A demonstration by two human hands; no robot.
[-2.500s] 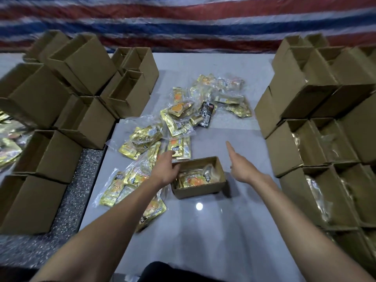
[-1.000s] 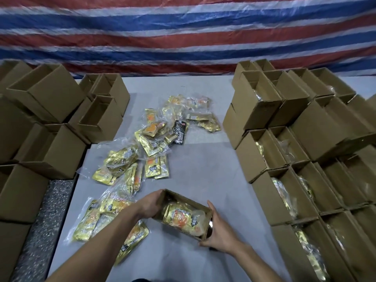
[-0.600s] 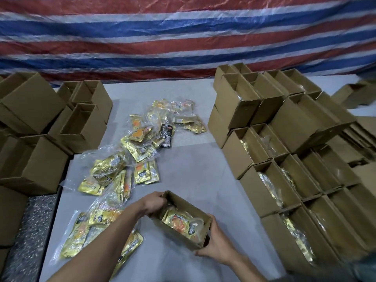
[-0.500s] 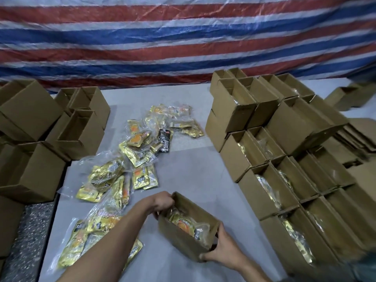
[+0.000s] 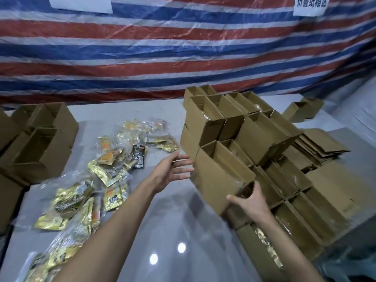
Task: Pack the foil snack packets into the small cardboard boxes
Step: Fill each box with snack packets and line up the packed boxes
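Cardboard box (image 5: 217,180), gripped at one near corner by the right hand (image 5: 249,201), could tip and spill; left hand (image 5: 173,171) hovers open just beside it.

Right hand (image 5: 249,202) has the cardboard box (image 5: 215,180) by its lower corner at centre right, thumb on the side panel, fingers hooked over the rim. The box is tilted, open top facing up and back, right against the stacked boxes (image 5: 264,135) filling the right of the frame. Several of those show foil inside. Left hand (image 5: 171,171) is in mid-frame, fingers spread and straight, tips just beside the box's left edge. Foil packets (image 5: 109,171) sprawl over the grey table (image 5: 162,231) at centre left, a black packet (image 5: 139,156) among them. Empty boxes (image 5: 42,153) sit at the left edge and flattened cardboard (image 5: 317,147) at the right. A striped tarp (image 5: 183,47) spans the top.
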